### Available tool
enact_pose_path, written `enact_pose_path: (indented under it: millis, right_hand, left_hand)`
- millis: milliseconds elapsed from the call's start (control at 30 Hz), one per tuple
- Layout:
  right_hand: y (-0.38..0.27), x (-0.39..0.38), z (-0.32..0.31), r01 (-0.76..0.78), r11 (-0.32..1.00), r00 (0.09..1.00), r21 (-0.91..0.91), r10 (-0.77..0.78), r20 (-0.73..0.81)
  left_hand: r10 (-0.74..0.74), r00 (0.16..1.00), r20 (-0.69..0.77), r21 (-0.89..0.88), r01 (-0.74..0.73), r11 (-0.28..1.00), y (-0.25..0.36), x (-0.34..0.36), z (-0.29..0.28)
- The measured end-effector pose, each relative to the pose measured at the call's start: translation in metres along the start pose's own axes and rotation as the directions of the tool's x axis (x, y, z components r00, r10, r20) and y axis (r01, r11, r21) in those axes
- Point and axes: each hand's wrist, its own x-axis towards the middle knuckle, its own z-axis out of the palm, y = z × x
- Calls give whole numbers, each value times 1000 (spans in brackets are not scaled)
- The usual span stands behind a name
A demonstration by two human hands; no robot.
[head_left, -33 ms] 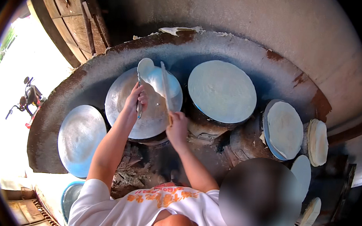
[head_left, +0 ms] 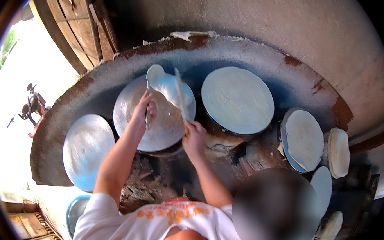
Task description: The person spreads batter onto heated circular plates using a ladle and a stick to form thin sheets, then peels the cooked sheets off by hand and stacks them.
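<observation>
My left hand (head_left: pixel 146 107) is wrapped round the handle of a ladle (head_left: pixel 151 80), its bowl over the far left part of a round metal griddle (head_left: pixel 160 129). Pale wet batter (head_left: pixel 165 86) lies along the griddle's far side, beside the bowl. In my right hand (head_left: pixel 194 137), a long flat spreader stick (head_left: pixel 180 90) points away from me. Its blade lies over the right edge of the batter, slightly blurred. Whether the ladle touches the griddle, I cannot tell.
A bare griddle (head_left: pixel 88 151) stands to the left. On the right, thin pale flatbreads cover one large griddle (head_left: pixel 238 101) and a smaller one (head_left: pixel 304 140). Beyond sits a stack of flatbreads (head_left: pixel 339 153). A curved, soot-marked ledge (head_left: pixel 257 51) runs behind. A basin (head_left: pixel 77 212) is near my left elbow.
My right hand and the spreader stick have shifted a little to the right. My left hand stays at about the same place over the griddle. The whole view has shifted slightly.
</observation>
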Motion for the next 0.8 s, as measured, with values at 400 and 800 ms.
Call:
enact_pose_path:
  millis: [400, 800]
  right_hand:
    - [-14, -10, -9, -94, 981, 976, -167, 124, 179]
    - [-20, 17, 24, -29, 999, 988, -37, 34, 153]
  left_hand:
    - [360, 928, -100, 782, -150, 605, 19, -26, -35]
    - [513, 829, -223, 887, -46, 459, 23, -76, -53]
